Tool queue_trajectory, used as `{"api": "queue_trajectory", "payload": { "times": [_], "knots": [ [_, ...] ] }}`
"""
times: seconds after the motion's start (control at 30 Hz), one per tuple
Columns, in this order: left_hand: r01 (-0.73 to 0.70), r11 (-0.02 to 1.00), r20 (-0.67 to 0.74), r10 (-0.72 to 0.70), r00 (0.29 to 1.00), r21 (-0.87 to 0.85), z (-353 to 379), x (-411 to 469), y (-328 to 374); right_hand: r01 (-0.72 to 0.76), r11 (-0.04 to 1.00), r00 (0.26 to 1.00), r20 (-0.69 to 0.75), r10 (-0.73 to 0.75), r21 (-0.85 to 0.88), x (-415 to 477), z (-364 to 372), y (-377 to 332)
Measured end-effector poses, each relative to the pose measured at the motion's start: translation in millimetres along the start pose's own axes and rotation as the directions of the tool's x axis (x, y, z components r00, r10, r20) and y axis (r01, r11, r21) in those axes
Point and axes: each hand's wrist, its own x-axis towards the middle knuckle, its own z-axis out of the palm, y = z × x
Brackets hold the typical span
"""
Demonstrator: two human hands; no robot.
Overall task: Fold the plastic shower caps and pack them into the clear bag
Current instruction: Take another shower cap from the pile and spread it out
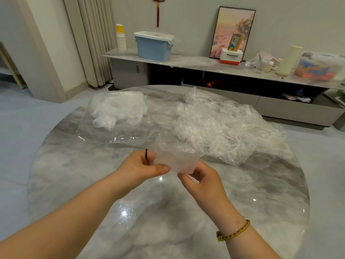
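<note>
Both hands hold one shower cap (177, 161) just above the tabletop (84, 174). The left hand (143, 166) pinches its left edge between thumb and fingers, and the right hand (202, 177) pinches its lower right corner. To fold well, square the edges and press the air out. Then slide the flat packet into the clear bag (128, 135) lying further back on the left.

My left hand (143, 166) and right hand (202, 179) meet in front of me, forearms angled in from below. Each pinches an edge of the folded shower cap (177, 162) between thumb and curled fingers.
</note>
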Motion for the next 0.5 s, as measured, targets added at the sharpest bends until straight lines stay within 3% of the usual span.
{"api": "queue_trajectory", "payload": {
  "times": [0.1,0.23,0.33,0.5],
  "knots": [
    [0.096,0.986,0.058,-0.104,0.993,0.134,-7,-8,-22,-0.063,0.974,0.977,0.186,0.104,-0.216,-1,3,14],
    [0.161,0.918,0.118,-0.217,0.969,0.362,-16,-16,-45,-0.114,0.872,0.870,0.376,0.319,-0.477,-4,11,23],
    [0.186,0.868,0.138,-0.277,0.951,0.460,-17,-15,-49,-0.182,0.834,0.834,0.367,0.412,-0.521,-5,13,24],
    [0.230,0.852,0.108,-0.314,0.943,0.471,-7,-9,-50,-0.329,0.832,0.827,0.289,0.483,-0.447,-2,14,30]
  ]
}}
